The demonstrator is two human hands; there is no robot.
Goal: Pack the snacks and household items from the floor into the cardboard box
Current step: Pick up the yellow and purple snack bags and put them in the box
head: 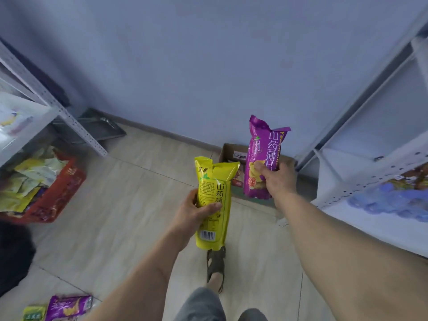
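Note:
My left hand (196,212) grips a yellow snack bag (214,181) upright around its middle, above the tiled floor. My right hand (276,176) holds a purple snack bag (264,144) upright, raised over the open cardboard box (231,150) that stands on the floor against the wall. The purple bag and my hand hide most of the box; some packets show inside it. Another purple bag (69,306) and a small green packet (33,313) lie on the floor at the lower left.
A red basket (67,186) full of yellow and green snack bags sits on the floor at left, under a white metal shelf (69,121). A second white shelf (370,177) stands at right. My sandalled foot (216,267) is below the yellow bag.

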